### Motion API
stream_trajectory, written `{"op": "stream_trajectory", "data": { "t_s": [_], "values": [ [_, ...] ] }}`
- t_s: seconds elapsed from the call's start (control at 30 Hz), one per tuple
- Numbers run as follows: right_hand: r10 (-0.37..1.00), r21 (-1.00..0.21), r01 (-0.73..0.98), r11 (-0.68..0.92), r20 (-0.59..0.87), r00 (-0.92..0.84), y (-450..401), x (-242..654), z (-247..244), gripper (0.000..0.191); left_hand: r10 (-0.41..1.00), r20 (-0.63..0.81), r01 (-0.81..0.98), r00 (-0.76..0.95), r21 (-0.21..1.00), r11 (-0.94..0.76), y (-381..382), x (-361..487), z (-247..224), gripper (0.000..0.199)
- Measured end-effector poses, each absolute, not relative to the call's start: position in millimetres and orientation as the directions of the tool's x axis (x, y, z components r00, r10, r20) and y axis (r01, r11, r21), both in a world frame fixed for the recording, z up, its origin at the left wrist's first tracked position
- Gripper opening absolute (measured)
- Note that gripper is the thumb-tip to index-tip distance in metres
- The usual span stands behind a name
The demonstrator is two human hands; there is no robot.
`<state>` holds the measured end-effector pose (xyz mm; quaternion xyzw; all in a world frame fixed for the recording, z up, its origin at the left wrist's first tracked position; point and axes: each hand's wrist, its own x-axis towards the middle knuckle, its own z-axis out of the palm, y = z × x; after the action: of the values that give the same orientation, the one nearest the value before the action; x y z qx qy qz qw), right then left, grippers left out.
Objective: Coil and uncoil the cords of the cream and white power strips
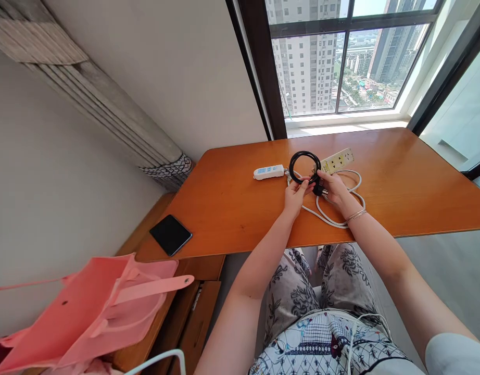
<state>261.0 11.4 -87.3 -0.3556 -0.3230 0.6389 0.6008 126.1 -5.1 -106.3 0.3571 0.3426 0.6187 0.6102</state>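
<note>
A black power cord [293, 162], wound into a round coil, is held up over the wooden table between both my hands. My left hand [295, 197] pinches the bottom of the coil. On its right side, my right hand [332, 188] grips the cord close to its black plug [320, 190], whose metal prongs point right. Behind the coil lies a cream power strip [337, 160], partly covered by my right hand. A smaller white power strip [268, 172] rests to the left. White cable [329, 222] loops on the tabletop beneath my hands.
The brown wooden table [224, 208] reaches to the window. A black tablet or phone [171, 235] lies at its left end. Below that, a pink bag [103, 307] stands open beside wooden drawers [199, 317]. A gathered curtain [134, 130] hangs along the left wall.
</note>
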Motion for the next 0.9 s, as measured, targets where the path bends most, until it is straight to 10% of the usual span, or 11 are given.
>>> {"op": "stream_trajectory", "data": {
  "t_s": [0.5,0.9],
  "values": [
    [0.997,-0.945,-0.318,0.074,0.06,0.055,14.9,271.4,-91.5,0.071,0.995,-0.061,-0.609,-0.076,0.793,0.002,3.4,101.4,-89.5,0.033],
    [0.942,-0.982,-0.009,0.186,0.181,-0.284,11.1,286.5,-87.5,0.089,0.985,0.091,-0.176,-0.149,0.977,-0.117,5.5,86.4,-89.1,0.053]
  ]
}}
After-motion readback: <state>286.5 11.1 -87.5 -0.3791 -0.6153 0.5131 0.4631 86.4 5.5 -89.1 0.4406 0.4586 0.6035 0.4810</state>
